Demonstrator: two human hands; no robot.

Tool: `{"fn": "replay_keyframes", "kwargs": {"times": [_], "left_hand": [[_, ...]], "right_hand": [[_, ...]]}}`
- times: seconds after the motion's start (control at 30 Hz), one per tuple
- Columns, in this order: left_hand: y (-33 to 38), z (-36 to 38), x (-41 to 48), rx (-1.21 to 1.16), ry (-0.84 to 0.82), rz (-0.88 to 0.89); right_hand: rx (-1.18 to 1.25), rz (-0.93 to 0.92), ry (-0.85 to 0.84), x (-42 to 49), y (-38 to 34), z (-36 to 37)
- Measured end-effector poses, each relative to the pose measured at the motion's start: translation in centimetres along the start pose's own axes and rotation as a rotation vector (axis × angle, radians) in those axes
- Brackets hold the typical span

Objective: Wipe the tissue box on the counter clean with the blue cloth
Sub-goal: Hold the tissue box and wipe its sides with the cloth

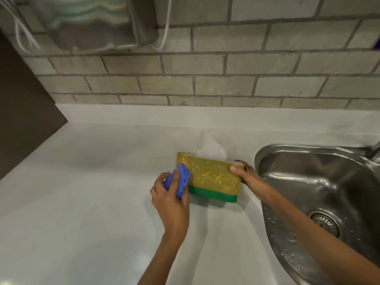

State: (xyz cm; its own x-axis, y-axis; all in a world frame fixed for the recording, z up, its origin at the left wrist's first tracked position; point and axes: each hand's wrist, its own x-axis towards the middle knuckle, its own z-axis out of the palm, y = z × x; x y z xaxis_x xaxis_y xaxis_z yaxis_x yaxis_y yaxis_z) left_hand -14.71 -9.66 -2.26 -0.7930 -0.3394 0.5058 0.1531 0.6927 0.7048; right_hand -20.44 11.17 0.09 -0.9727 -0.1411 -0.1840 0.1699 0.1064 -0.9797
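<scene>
The tissue box, yellow with a green lower band, stands on the white counter, and a white tissue sticks up from its top. Orange-red smears mark its yellow front face. My left hand is closed around the bunched blue cloth, which presses on the box's left front edge. My right hand grips the right end of the box, thumb on the front face.
A steel sink with a round drain lies right of the box, wet inside. A tap base shows at the far right. A grey brick wall backs the counter. A dark panel stands at left.
</scene>
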Motion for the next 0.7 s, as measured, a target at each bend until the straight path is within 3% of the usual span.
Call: {"fn": "replay_keyframes", "kwargs": {"times": [0.1,0.23,0.3,0.47,0.63,0.7], "left_hand": [[2.0,1.0,0.8,-0.008,-0.024,-0.007],[2.9,1.9,-1.8,0.145,-0.115,0.31],[1.3,1.5,-1.8,0.125,-0.075,0.356],[1.9,1.3,1.4,-0.075,-0.021,-0.062],[3.8,2.7,-1.7,0.072,-0.147,0.376],[2.5,2.3,-2.1,0.078,-0.141,0.411]], "right_hand": [[0.009,-0.01,-0.007,-0.1,0.0,0.0],[0.052,-0.007,0.013,-0.7,-0.5,-0.3],[0.045,-0.028,0.004,-1.2,-1.0,-0.3],[-0.005,-0.034,-0.019,-1.4,-1.2,0.1],[0.05,-0.046,-0.035,-1.8,-1.9,0.6],[0.053,-0.043,-0.032,-2.0,-1.9,0.4]]}}
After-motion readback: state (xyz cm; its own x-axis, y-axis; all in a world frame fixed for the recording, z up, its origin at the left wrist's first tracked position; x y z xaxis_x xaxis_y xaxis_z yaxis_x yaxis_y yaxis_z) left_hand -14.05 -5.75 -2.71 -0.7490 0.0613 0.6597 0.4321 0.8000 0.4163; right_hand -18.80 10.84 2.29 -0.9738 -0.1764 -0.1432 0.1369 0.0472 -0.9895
